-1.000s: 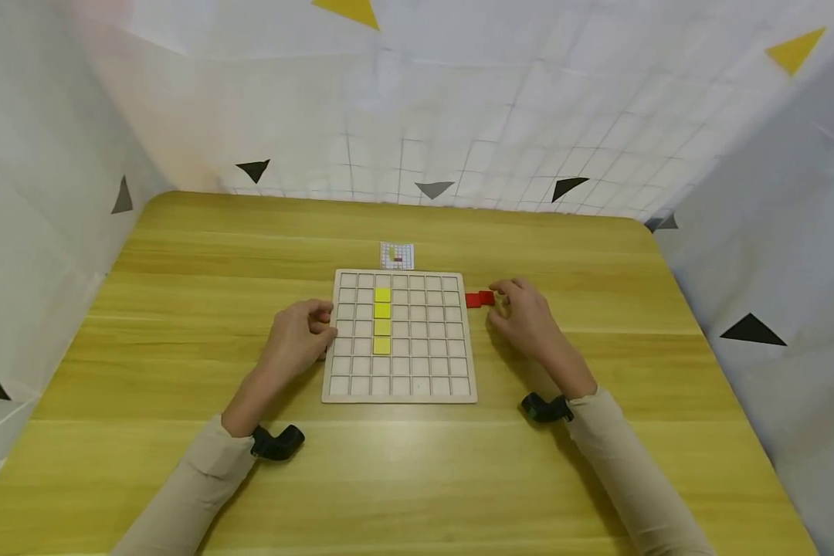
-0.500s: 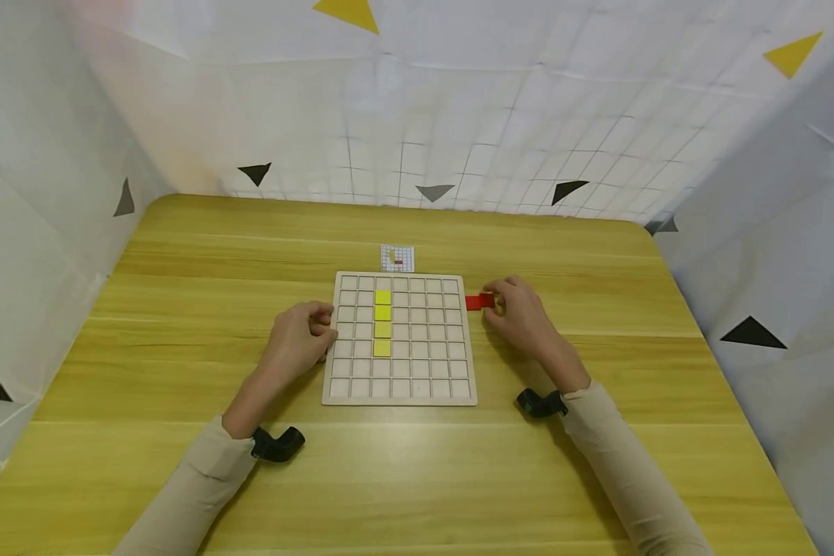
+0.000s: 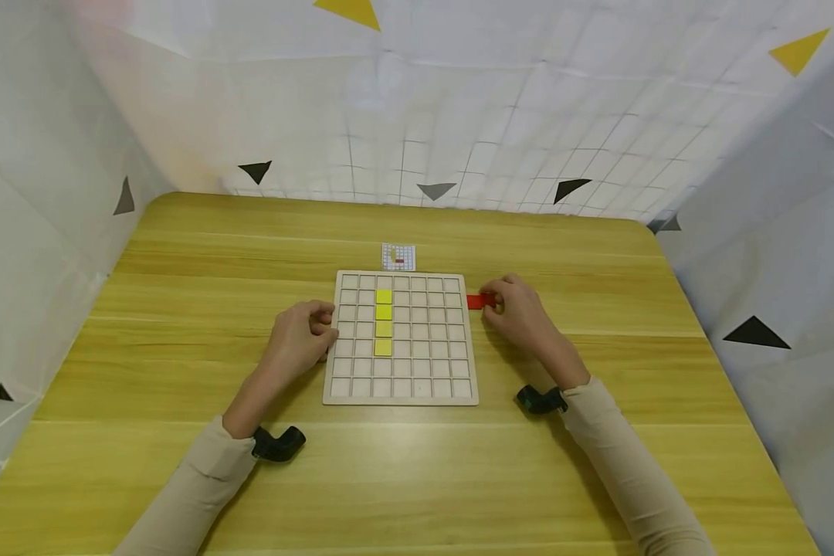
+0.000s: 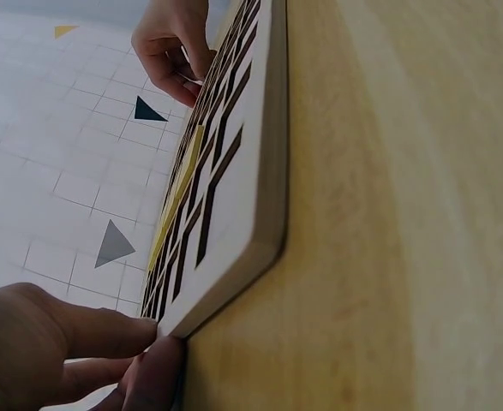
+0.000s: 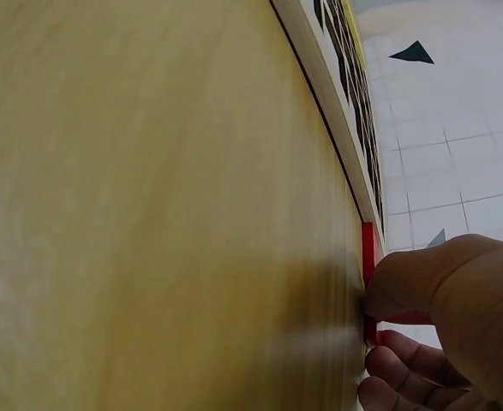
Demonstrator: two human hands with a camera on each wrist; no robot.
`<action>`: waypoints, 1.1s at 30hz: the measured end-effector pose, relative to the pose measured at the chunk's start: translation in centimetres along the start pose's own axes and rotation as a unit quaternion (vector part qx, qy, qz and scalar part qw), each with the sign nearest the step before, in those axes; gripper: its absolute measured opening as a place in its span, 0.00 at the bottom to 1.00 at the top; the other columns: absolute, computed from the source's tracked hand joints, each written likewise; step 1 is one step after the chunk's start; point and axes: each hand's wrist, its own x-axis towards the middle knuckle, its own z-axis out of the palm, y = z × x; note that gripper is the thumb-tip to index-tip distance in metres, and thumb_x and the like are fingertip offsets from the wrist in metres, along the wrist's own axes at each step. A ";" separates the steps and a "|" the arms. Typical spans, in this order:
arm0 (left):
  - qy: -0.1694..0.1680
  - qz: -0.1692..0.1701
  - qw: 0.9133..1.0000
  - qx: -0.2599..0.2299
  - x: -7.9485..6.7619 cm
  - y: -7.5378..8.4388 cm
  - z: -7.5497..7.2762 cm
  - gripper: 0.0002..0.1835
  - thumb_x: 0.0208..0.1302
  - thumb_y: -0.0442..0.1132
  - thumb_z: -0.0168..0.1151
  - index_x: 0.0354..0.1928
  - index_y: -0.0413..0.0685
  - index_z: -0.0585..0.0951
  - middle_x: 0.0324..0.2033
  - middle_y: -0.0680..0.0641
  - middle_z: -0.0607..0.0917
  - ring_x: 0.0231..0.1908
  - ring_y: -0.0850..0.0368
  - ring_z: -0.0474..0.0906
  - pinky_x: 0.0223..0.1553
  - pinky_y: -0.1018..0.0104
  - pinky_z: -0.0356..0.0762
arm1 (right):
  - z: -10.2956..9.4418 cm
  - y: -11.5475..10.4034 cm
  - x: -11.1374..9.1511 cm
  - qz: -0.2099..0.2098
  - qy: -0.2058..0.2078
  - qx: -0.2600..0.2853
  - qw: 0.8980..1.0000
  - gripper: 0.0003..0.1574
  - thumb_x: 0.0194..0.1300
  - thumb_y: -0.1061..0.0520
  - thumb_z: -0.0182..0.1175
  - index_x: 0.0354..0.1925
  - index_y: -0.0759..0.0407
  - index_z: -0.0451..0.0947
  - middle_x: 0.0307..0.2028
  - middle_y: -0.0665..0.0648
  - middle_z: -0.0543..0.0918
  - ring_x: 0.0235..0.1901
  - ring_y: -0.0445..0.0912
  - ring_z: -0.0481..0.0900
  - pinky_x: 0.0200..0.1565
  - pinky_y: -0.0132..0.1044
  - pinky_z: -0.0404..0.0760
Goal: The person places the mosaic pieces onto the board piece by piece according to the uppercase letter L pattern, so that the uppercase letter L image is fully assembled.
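Note:
A pale wooden grid board [image 3: 427, 391] lies flat on the table. Several yellow square tiles [image 3: 384, 329] fill part of its third column from the left. My left hand [image 3: 299, 333] holds the board's left edge between thumb and fingertips; the left wrist view shows the thumb [image 4: 158, 372] against that edge. Two red square tiles [image 3: 474, 302] lie side by side just off the board's right edge. On the outer red tile my right hand [image 3: 524, 313] has its thumb and fingers, pinching it, and they partly cover it. The right wrist view shows the red edges [image 5: 369, 257] low on the table.
A small printed grid card [image 3: 398, 257] with yellow and red marks lies just beyond the board's far edge. The wood-grain table [image 3: 417, 479] ends at a white sheet wall [image 3: 459, 100] with triangles. Black wrist cameras [image 3: 278, 444] sit on both wrists.
My right hand has moved slightly left and closed its thumb and fingers on the outer red tile, which now sits more in line with the other. My left hand stays at the board's edge.

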 end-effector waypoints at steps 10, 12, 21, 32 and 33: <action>0.001 -0.004 1.000 -0.002 0.1 0.0 -0.1 0.22 0.64 0.28 0.64 0.60 0.34 0.77 0.46 0.39 0.81 0.39 0.49 0.84 0.24 0.65 0.84 | -0.4 0.0 0.0 0.002 -0.004 0.002 1.000 0.15 0.63 0.62 0.65 0.48 0.65 0.83 0.40 0.61 0.76 0.37 0.52 0.75 0.39 0.43 0.78; 0.001 -0.005 1.000 -0.002 0.1 0.1 -0.1 0.22 0.64 0.28 0.64 0.60 0.35 0.77 0.46 0.39 0.81 0.39 0.49 0.84 0.24 0.65 0.84 | -0.4 0.0 0.0 0.001 -0.004 0.001 1.000 0.14 0.63 0.62 0.66 0.47 0.65 0.83 0.39 0.60 0.76 0.36 0.52 0.74 0.38 0.43 0.77; 0.000 0.002 1.000 0.002 0.1 0.0 -0.1 0.22 0.64 0.29 0.64 0.61 0.35 0.77 0.46 0.39 0.81 0.40 0.48 0.83 0.25 0.64 0.84 | -0.9 0.2 -0.6 -0.002 -0.003 -0.001 1.000 0.11 0.64 0.63 0.64 0.45 0.66 0.83 0.36 0.59 0.74 0.34 0.51 0.70 0.35 0.42 0.74; -0.002 0.009 1.000 0.001 0.0 -0.2 -0.2 0.22 0.64 0.29 0.64 0.60 0.35 0.77 0.46 0.39 0.81 0.40 0.49 0.83 0.25 0.64 0.84 | -1.3 -0.3 -2.2 -0.020 0.009 0.011 1.000 0.15 0.62 0.64 0.65 0.47 0.71 0.83 0.37 0.62 0.76 0.35 0.51 0.73 0.37 0.42 0.78; -0.001 0.010 1.000 0.001 0.0 -0.2 -0.2 0.22 0.64 0.29 0.64 0.60 0.35 0.77 0.46 0.39 0.81 0.39 0.49 0.83 0.25 0.64 0.84 | -1.3 -0.3 -2.3 -0.019 0.010 0.011 1.000 0.15 0.62 0.64 0.65 0.47 0.70 0.83 0.37 0.61 0.76 0.35 0.51 0.73 0.37 0.42 0.78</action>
